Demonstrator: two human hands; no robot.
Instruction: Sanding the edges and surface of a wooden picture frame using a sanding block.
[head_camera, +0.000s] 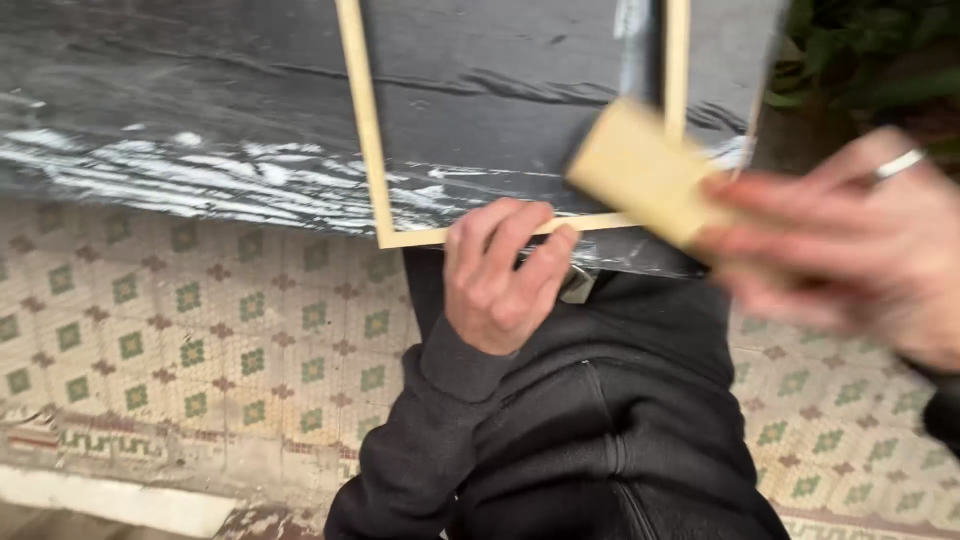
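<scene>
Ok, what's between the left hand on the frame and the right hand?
In the head view, the tan block held by the right hand lies between it and the left hand, over the wooden frame and black sheet.

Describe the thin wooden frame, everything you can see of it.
The wooden frame is made of slim, pale, unpainted strips joined at right angles. Its left side, bottom rail and right side show; the top runs out of view. It lies against a dark board smeared with white. The left hand grips the bottom rail, fingers curled over its edge. The right hand, blurred, holds a pale tan block in front of the lower right corner; whether the block touches the frame cannot be told.
</scene>
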